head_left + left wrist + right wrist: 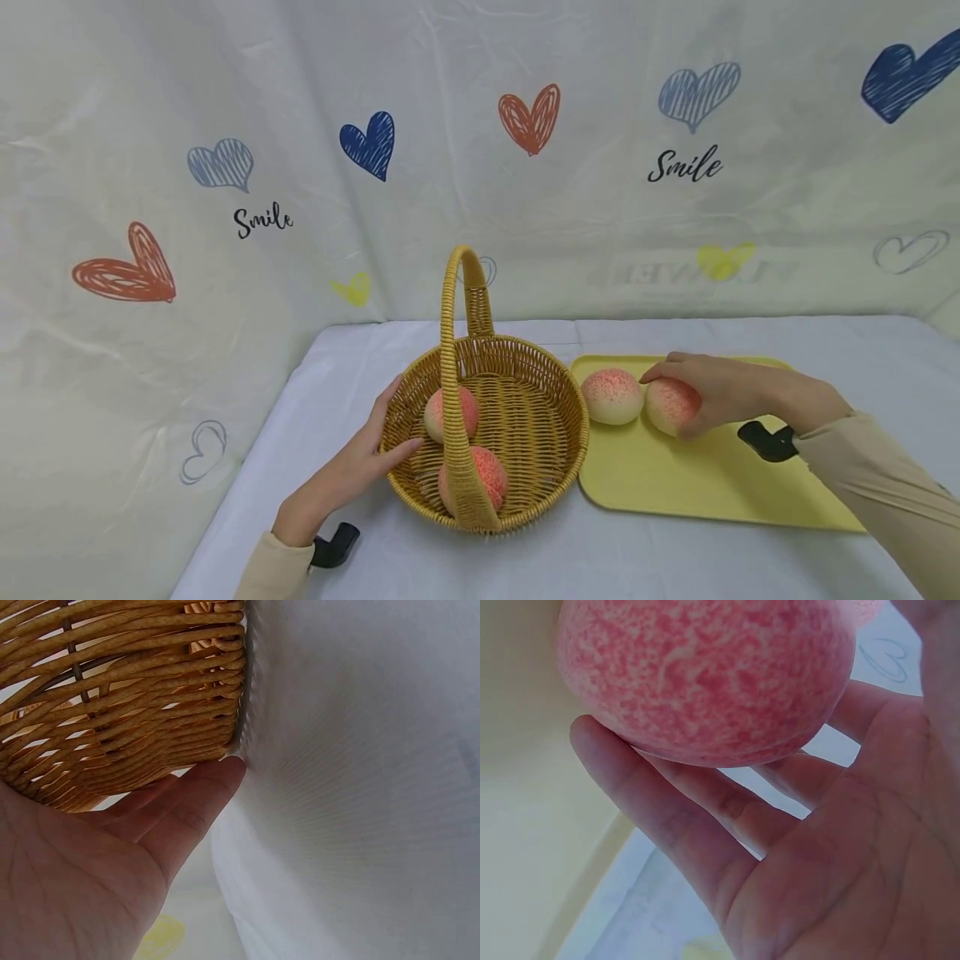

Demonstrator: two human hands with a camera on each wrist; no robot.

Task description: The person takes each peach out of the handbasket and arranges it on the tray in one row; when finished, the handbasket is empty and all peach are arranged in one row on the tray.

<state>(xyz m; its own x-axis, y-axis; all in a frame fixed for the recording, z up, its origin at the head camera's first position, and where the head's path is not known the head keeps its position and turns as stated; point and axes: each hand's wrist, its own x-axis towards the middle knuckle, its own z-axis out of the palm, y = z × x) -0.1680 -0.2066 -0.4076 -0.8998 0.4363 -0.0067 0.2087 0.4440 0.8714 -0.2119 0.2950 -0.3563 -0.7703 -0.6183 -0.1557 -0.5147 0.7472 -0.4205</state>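
While the left hand [366, 458] lies spread against the basket [528, 433] (2 balls [492, 477] inside), the right hand [723, 387] grips another ball [666, 408] over the tray [660, 479].

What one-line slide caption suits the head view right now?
Left hand at a wicker basket holding two peaches, right hand around a third peach beside a fourth peach on a yellow tray.

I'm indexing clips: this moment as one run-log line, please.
left hand: touching basket | right hand: around peach | basket: two peaches | yellow tray: another peach
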